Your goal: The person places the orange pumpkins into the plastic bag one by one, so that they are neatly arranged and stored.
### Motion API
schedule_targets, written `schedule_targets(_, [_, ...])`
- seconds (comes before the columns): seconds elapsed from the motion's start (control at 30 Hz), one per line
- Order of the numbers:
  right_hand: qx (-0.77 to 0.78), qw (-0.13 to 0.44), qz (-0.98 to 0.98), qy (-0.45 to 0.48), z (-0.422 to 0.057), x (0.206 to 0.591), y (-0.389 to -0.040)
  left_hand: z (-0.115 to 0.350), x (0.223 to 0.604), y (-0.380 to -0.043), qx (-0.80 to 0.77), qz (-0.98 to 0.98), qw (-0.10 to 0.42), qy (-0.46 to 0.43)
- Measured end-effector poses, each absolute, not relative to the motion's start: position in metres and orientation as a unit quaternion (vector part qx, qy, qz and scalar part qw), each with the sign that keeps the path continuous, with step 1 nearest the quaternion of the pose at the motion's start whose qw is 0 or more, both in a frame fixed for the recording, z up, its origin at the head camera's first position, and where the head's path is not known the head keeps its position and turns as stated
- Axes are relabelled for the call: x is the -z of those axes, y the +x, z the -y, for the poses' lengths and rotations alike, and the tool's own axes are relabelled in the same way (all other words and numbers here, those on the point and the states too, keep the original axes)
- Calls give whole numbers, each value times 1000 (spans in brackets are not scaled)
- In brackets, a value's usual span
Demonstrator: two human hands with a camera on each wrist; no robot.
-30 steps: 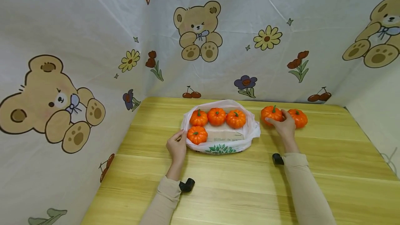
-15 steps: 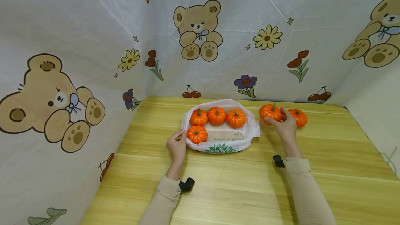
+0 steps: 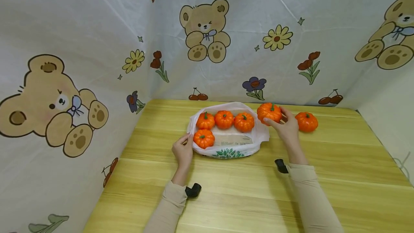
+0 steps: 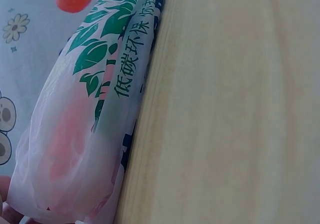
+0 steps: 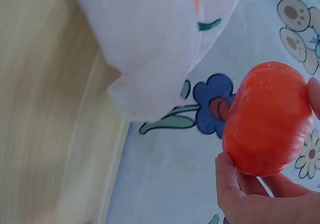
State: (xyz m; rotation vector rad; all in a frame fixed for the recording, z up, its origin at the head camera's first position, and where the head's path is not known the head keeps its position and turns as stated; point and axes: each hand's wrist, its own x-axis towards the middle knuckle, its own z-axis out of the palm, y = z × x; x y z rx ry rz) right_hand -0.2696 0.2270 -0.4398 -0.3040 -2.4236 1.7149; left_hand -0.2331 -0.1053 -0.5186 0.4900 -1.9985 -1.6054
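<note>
A white plastic bag (image 3: 263, 136) with green leaf print lies spread around several small orange pumpkins, three along the back and one at front left. My left hand (image 3: 183, 151) pinches the bag's left rim; in the left wrist view only bits of its fingers (image 4: 5, 190) show at the corner. In my right hand (image 3: 288, 128) is an orange pumpkin (image 3: 269, 113), raised off the table at the bag's right edge. The right wrist view shows fingers and thumb around this pumpkin (image 5: 270, 119). Another pumpkin (image 3: 306, 122) sits on the table, right of the right hand.
The wooden table (image 3: 233, 197) backs onto a hanging cloth (image 3: 245, 60) printed with bears and flowers. A flat beige piece (image 3: 231, 140) with print lies inside the bag, beside the front-left pumpkin. Black wrist cameras (image 3: 193, 191) are on both arms.
My right hand has lifted its pumpkin and carried it left, from beside the other loose pumpkin to the bag's right edge. The left hand stays at the bag's rim.
</note>
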Motion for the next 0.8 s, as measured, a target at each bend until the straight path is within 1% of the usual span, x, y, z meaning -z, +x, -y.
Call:
schedule_targets(0.33, [-598, 51, 799, -36, -188, 443, -267, 106, 519, -234, 600, 737, 254, 182])
schedule_targets(0.67, [-598, 17, 801, 7, -153, 458, -263, 105, 518, -232, 606, 735, 250, 173])
schedule_targets(0.8, [-591, -6, 807, 11, -141, 464, -261, 105, 519, -233, 607, 735, 249, 174])
